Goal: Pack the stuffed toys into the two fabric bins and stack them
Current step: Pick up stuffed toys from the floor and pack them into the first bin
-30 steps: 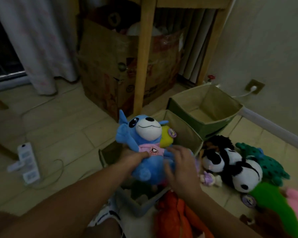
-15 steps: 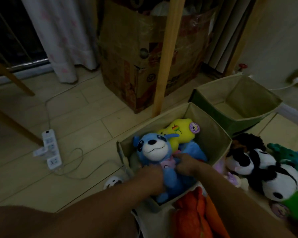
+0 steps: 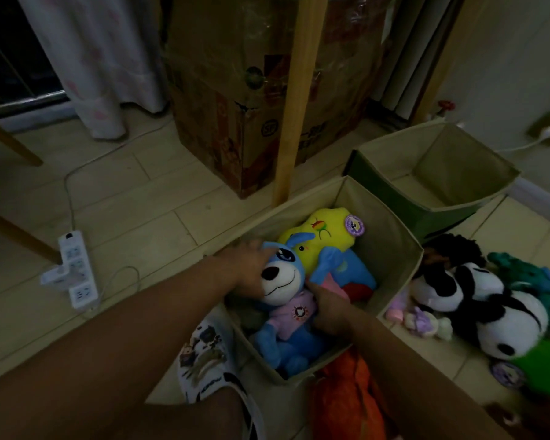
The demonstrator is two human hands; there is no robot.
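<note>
— Where's the blue dog?
— Blue dog [image 3: 286,312] lies inside the near bin [image 3: 391,249], beside the yellow toy [image 3: 324,239].
— Hands?
— Left hand [image 3: 251,271] presses its head, fingers straight; right hand [image 3: 331,309] touches its side, grip unclear.

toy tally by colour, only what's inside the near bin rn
Blue: 2, the blue dog and a second blue plush
Yellow: 1, the yellow plush
Red: 1, a red piece, mostly hidden
Total: 4 visible in the near bin; anything underneath can't be seen.
</note>
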